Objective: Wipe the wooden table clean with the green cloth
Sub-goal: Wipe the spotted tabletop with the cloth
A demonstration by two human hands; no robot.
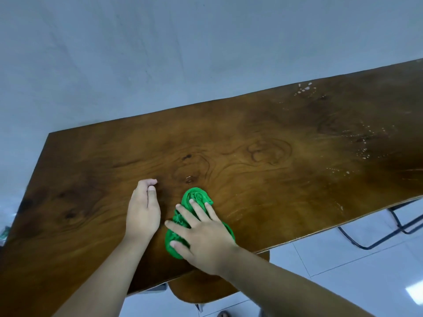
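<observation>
Perhaps a home: wooden table (251, 133), plain wall (160, 53), tiled floor (343, 271).

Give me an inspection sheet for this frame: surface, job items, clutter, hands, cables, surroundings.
Surface: wooden table, white specks on its right part.
Job's things: green cloth, bunched on the table near the front edge.
Clutter: nothing seen.
Hands: right hand pressed flat on the cloth; left hand beside it on the table, fingers loosely curled, empty.
Cables: nothing seen.
Surroundings: wall behind; tiled floor; wooden seat below the front edge; dark metal frame at right.
</observation>
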